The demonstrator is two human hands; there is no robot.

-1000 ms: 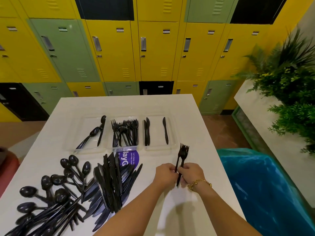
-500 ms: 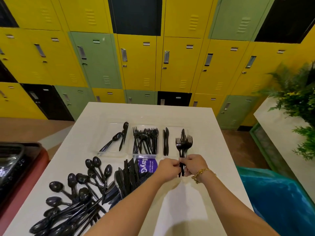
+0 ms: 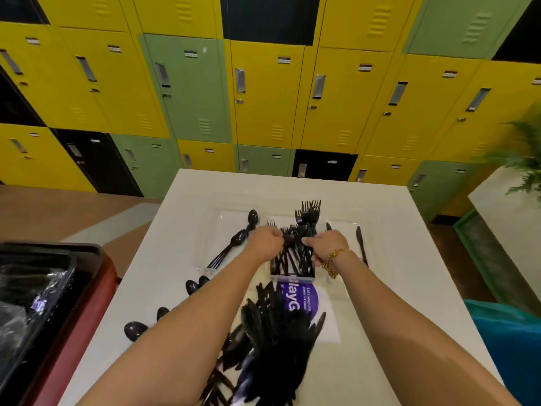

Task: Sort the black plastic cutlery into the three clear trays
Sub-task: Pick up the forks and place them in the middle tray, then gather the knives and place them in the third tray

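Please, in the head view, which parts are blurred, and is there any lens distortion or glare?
Head view: the loose cutlery pile near the bottom edge is smeared by motion blur, and the plant at right is soft; the lockers lean and bow outward, a wide-angle effect; the white table looks bright, so the clear trays barely show.

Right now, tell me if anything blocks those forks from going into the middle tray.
Nothing visible does. Both hands, left and right, hold the forks directly over the middle tray, which already holds other forks.
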